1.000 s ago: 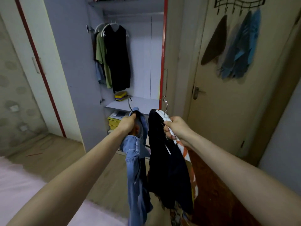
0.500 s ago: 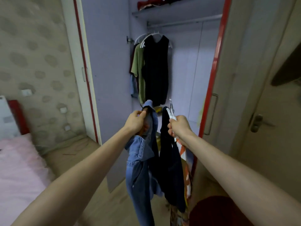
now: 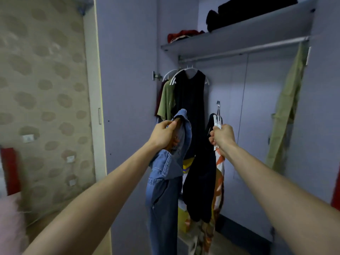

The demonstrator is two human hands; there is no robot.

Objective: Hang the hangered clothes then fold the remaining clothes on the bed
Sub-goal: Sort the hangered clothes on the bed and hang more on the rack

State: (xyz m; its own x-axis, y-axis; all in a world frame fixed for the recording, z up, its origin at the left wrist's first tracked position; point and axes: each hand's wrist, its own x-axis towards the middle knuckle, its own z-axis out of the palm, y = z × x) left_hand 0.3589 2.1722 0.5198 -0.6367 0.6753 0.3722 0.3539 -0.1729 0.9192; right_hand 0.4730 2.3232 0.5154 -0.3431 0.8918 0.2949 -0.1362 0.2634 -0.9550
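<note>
The left hand (image 3: 163,134) is gripping a denim shirt (image 3: 165,181) while the right hand (image 3: 221,136) is clutching hangers (image 3: 218,115) carrying a black garment (image 3: 201,181) and patterned one (image 3: 219,181), both hanging near the wardrobe rail (image 3: 242,51) beyond.

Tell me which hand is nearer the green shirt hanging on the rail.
Left. The left hand is just below and right of the green shirt; the right hand is farther right, past the black garment.

A blue denim shirt (image 3: 166,173) hangs down long from its collar, and just beside it a black top (image 3: 200,181) and an orange-and-white patterned cloth (image 3: 219,173) hang under a metal hanger hook (image 3: 218,109).
</note>
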